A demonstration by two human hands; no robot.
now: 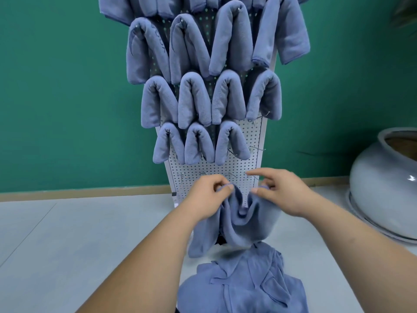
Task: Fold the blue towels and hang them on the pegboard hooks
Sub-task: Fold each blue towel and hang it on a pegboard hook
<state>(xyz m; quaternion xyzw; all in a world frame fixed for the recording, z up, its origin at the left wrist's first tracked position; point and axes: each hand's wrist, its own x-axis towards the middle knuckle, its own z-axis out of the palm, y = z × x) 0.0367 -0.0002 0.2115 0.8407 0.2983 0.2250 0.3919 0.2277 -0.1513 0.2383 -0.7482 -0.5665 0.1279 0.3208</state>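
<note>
Crumpled at 6 o'clock, nearest the camera, a towel pile [243, 283] lies on the pale floor [67, 233]. Just above it, the left hand [207, 195] has its grip pinched on the top edge of the held towel [239, 224], thumb against fingertips. This blue cloth sags in a loose fold between both hands, in front of the foot of the white pegboard [212, 170]. The right hand [286, 193] pinches the edge's other end in its grip, forefinger stretched toward the board. Folded towels [194, 100] hang in rows over hooks up to 12 o'clock. A bare hook [257, 149] juts out beside the lowest row. A grey glazed pot [383, 186] sits at 3 o'clock.
</note>
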